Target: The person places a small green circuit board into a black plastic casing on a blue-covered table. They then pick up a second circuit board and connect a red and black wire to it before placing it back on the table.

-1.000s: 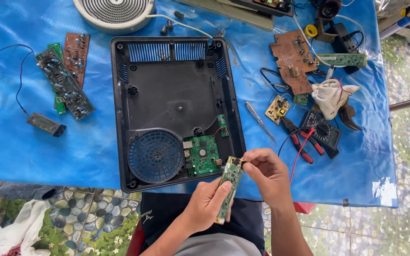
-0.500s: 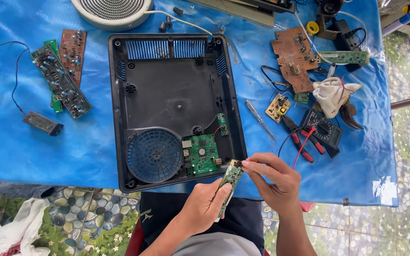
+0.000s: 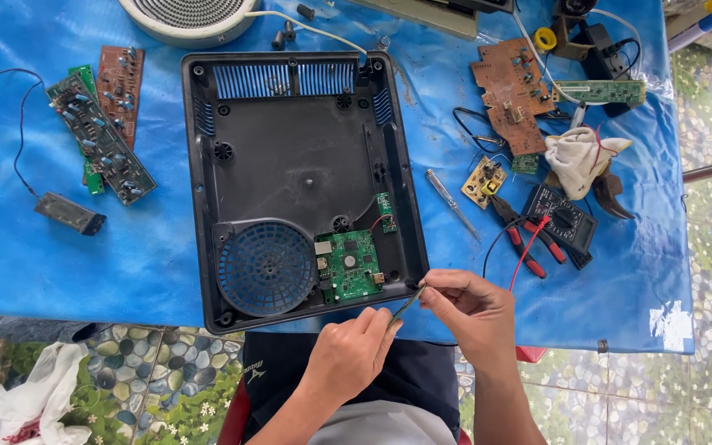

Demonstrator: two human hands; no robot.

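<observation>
Your left hand [image 3: 348,354] and right hand [image 3: 475,309] meet just below the near edge of the black plastic appliance shell [image 3: 302,185], and between them you pinch a small narrow green circuit board [image 3: 408,303], seen edge-on, left fingertips at its lower end and right thumb and forefinger at its upper end. The board hangs over your lap, off the blue plastic table sheet [image 3: 10,264], just beside the shell's near right corner.

Held only by the fingertips and clear of the table, it could slip and drop to the tiled floor; squeezing or bending it from both ends could crack it or stress its solder joints, and I cannot tell how firm your grip is.

Just beyond your hands, the open shell holds a square green circuit board [image 3: 353,265] in its near right corner, a round black fan grille [image 3: 267,268] to the left of that, and a tiny green board on a red wire [image 3: 385,213] a little farther up. The rest of its floor is bare.

To the right of your right hand lie red-handled pliers [image 3: 529,243], a black multimeter [image 3: 562,218] and a slim screwdriver [image 3: 451,202]; farther off, a brown circuit board [image 3: 508,95] and a white cloth [image 3: 578,156]. Far beyond your left hand lie long component-laden boards [image 3: 100,140].
</observation>
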